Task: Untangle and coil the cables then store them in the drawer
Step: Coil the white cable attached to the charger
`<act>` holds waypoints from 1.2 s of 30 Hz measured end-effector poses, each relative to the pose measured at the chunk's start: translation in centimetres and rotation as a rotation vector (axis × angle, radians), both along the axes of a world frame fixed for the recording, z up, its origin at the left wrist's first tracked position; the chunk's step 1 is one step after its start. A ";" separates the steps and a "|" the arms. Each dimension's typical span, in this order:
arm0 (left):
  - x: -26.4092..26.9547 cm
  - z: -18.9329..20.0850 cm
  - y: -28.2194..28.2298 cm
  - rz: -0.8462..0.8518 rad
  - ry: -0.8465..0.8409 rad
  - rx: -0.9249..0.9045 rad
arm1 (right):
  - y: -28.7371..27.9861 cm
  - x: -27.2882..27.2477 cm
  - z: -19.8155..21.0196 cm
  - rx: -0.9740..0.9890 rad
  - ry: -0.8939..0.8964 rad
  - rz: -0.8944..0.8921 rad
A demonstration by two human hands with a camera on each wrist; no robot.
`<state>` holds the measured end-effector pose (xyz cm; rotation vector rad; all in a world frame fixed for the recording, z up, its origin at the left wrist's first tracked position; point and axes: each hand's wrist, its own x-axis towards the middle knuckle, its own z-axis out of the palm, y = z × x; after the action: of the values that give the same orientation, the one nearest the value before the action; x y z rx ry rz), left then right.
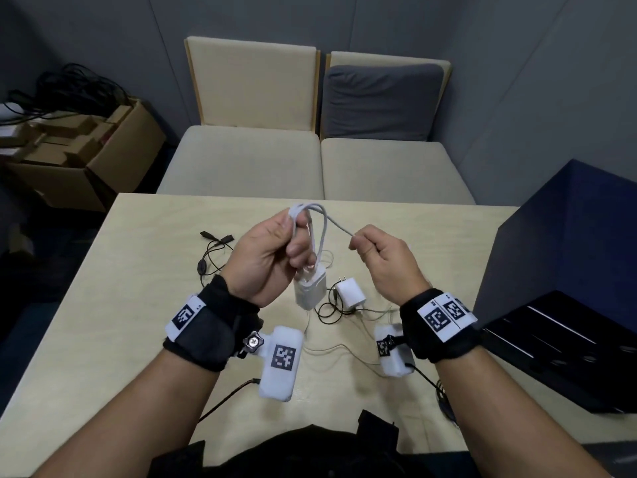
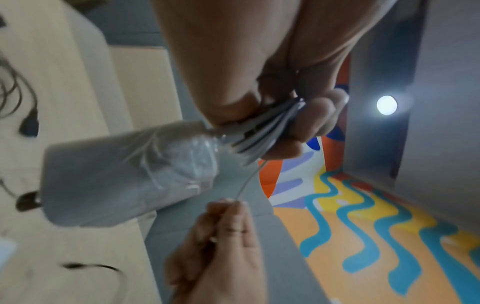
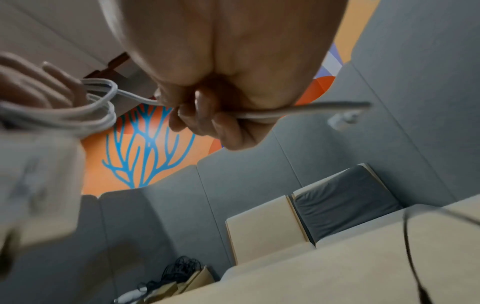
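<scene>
Two hands raised over table (image 1: 144, 305): left hand (image 1: 265, 260) clamped on white cable (image 1: 319, 229) loops, charger (image 1: 310, 288) hung below; right hand (image 1: 382, 257) pinched on free end, held taut; black cable (image 1: 210, 257) left loose beyond; drawer (image 1: 551, 346) at right. Risk: loops slipped if tension lost, charger weight dragging coil undone

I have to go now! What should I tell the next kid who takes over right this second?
Left hand: grips the loops of the white cable, with its wrapped adapter hanging below, above the table.
Right hand: pinches the cable's free end, pulled out to the side.
On the table: a small white charger with thin wires, and a black cable, both loose.
Done: white cable partly coiled.
Left: finish the coil, coil the others, put all in the drawer unit on the right.
</scene>
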<state>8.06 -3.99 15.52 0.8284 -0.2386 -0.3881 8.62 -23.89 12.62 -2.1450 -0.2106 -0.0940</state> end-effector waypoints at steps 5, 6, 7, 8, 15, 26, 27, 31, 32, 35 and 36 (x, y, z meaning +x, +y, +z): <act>1.1 0.5 -0.3 0.153 0.045 -0.188 | 0.9 -1.1 -2.4 -0.128 0.062 0.069; 1.4 0.5 -0.3 0.187 0.052 -0.201 | 1.1 -1.4 -2.6 -0.154 0.066 0.092; 1.6 0.4 -0.2 0.229 0.062 -0.195 | 1.3 -1.8 -2.7 -0.173 0.065 0.121; 1.9 0.1 -0.1 0.272 0.071 -0.178 | 1.5 -2.2 -2.6 -0.188 0.063 0.154; 2.0 -2.4 -0.5 0.481 -0.056 0.294 | 2.8 -3.7 -1.1 -0.369 0.018 0.298; 1.5 -4.0 0.4 -0.013 -0.437 1.264 | 1.0 -1.6 1.2 -0.423 -0.104 0.214; 1.5 -3.8 0.5 -0.066 -0.419 1.245 | 0.8 -1.3 1.4 -0.406 -0.114 0.193; 0.9 -2.5 0.9 -0.198 -0.405 1.110 | 0.0 -0.4 1.8 -0.352 -0.162 0.167; 0.8 -2.3 0.7 -0.212 -0.373 1.065 | 0.0 -0.2 1.7 -0.345 -0.170 0.171; 0.6 -2.1 0.2 -0.207 -0.244 0.919 | 0.0 0.3 1.4 -0.316 -0.198 0.164; 0.5 -2.2 0.1 -0.212 -0.200 0.851 | 0.1 0.5 1.4 -0.286 -0.202 0.162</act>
<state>8.60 -3.86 13.30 1.6913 -0.3547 -0.6195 9.09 -23.80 13.97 -2.3931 -0.5427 -0.1961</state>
